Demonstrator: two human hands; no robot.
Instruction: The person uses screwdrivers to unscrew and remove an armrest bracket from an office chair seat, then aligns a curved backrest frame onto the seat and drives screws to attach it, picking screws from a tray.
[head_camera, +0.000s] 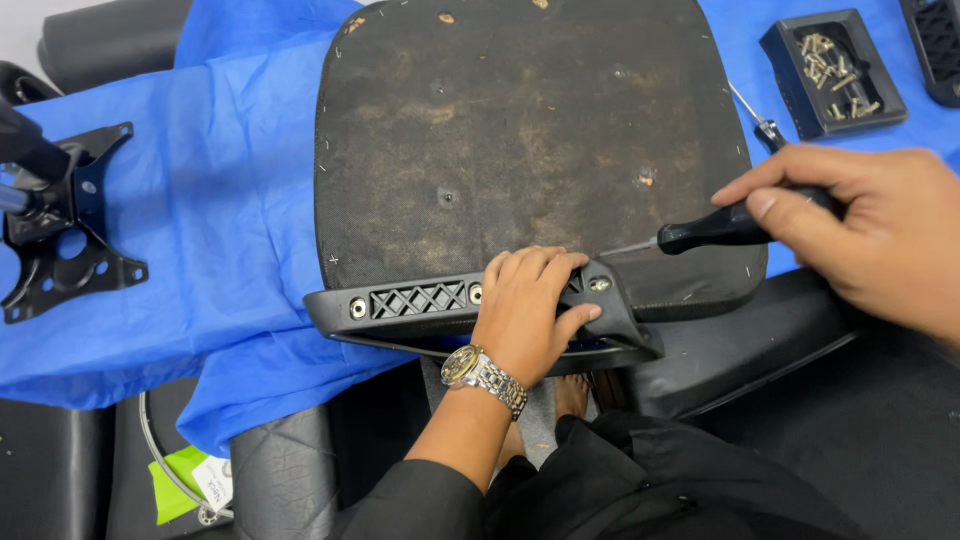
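L hand (525, 310) clamps the black armrest (480, 315) at the seat base's (520, 150) near edge, R hand (865, 225) closed round a screwdriver (715, 230) w/ tip at the armrest's screw (600, 284), screw tray (832, 72) at bench's far-right corner on blue cloth (230, 200).

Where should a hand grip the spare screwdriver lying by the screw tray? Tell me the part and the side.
Take the spare screwdriver by its dark handle end, coming from above at the seat base's right edge. Its thin metal shaft points up toward the screw tray and offers little to hold. The handle's lower part is hidden behind the right hand, so clear that first.
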